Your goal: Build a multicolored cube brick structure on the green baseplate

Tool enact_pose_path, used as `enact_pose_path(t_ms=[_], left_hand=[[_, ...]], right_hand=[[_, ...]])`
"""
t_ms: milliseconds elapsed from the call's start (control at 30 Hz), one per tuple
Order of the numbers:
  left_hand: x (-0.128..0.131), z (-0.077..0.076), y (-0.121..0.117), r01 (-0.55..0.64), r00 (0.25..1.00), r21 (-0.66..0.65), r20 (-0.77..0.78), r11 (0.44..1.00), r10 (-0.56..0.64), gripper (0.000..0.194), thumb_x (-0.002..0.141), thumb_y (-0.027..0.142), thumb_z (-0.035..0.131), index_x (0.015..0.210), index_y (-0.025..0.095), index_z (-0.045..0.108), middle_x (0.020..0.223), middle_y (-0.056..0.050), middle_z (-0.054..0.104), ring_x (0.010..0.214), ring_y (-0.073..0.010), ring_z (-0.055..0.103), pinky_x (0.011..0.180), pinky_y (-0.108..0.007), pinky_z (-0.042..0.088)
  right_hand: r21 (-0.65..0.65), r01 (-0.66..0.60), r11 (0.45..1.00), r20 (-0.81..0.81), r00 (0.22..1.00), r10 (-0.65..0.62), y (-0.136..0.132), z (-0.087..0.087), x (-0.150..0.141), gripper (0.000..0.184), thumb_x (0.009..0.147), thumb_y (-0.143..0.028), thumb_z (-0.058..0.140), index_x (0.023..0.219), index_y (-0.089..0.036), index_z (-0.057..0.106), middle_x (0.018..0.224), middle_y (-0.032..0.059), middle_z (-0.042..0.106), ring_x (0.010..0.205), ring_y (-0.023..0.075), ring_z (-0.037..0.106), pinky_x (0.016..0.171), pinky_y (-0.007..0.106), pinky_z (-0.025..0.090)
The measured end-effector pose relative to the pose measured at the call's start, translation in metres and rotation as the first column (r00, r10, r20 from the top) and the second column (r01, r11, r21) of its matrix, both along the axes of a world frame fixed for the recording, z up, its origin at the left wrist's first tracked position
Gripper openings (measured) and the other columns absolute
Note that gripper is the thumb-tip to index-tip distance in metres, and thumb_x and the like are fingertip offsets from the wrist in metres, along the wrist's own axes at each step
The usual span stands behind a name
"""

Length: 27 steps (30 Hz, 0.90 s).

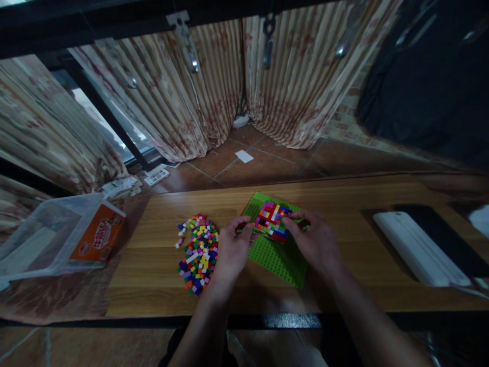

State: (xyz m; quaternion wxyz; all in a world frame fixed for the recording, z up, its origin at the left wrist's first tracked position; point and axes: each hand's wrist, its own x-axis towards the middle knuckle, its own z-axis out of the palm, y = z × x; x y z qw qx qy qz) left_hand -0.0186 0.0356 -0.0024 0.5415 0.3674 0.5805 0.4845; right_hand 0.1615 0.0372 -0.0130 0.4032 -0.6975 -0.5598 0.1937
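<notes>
A block build made of small colourful toy bricks sits on a green studded baseplate. Its top is a patchwork of red, yellow, blue, pink and white, with a dark spot near the left side. My left hand is at the build's left edge, thumb and fingers curled together; whatever lies between the fingertips is too small to make out. From the right, my right hand grips the build's right edge, with the thumb on top near the corner. Left of my left hand lies a pile of loose toy bricks in mixed colours.
The wooden table carries a white oblong device and a dark flat panel on the right. Beyond its left end stands a clear plastic bin with an orange label. Curtains hang behind; a white paper lies on the floor.
</notes>
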Motion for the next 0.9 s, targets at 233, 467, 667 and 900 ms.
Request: enact_pose_path(t_ms=[233, 467, 667, 900], left_hand=[[0.0, 0.001, 0.0, 0.011, 0.999, 0.017, 0.04, 1.0, -0.012, 0.017, 0.078, 0.019, 0.068, 0.094, 0.015, 0.069, 0.08, -0.002, 0.07, 0.059, -0.0116, 0.065, 0.056, -0.022, 0.05], [0.0, 0.0, -0.001, 0.034, 0.998, 0.072, 0.05, 0.997, -0.038, 0.02, 0.076, 0.017, 0.069, 0.095, 0.014, 0.07, 0.079, -0.003, 0.07, 0.068, -0.0133, 0.066, 0.067, -0.025, 0.053], [0.0, 0.0, -0.002, 0.052, 0.998, 0.11, 0.038, 0.993, -0.056, 0.023, 0.074, 0.015, 0.068, 0.097, 0.015, 0.071, 0.082, -0.003, 0.07, 0.072, -0.0144, 0.065, 0.068, -0.025, 0.05], [0.006, 0.003, -0.006, 0.103, 0.991, 0.224, 0.06, 0.969, -0.119, 0.023, 0.073, 0.018, 0.07, 0.095, 0.016, 0.07, 0.085, -0.002, 0.068, 0.075, -0.0139, 0.063, 0.07, -0.026, 0.05]], right_hand=[[-0.058, 0.036, 0.998, -0.014, 0.999, -0.037, 0.003, -0.004, -0.005, 0.032, 0.077, -0.053, 0.063, 0.079, -0.021, 0.064, 0.084, 0.0065, 0.068, 0.072, 0.0211, 0.059, 0.071, 0.037, 0.044], [-0.059, 0.026, 0.998, -0.141, 0.989, -0.034, 0.006, -0.01, -0.004, 0.029, 0.074, -0.05, 0.067, 0.074, -0.022, 0.062, 0.079, 0.0038, 0.068, 0.07, 0.02, 0.061, 0.069, 0.035, 0.045], [-0.056, 0.002, 0.998, -0.063, 0.998, -0.005, 0.005, -0.006, -0.002, 0.028, 0.077, -0.049, 0.065, 0.073, -0.022, 0.064, 0.078, 0.0042, 0.067, 0.068, 0.0201, 0.06, 0.069, 0.036, 0.045], [0.204, -0.232, 0.951, -0.041, 0.969, 0.245, -0.014, 0.018, -0.02, 0.024, 0.092, -0.039, 0.054, 0.088, -0.022, 0.07, 0.092, 0.0064, 0.068, 0.086, 0.0203, 0.063, 0.079, 0.035, 0.049]])
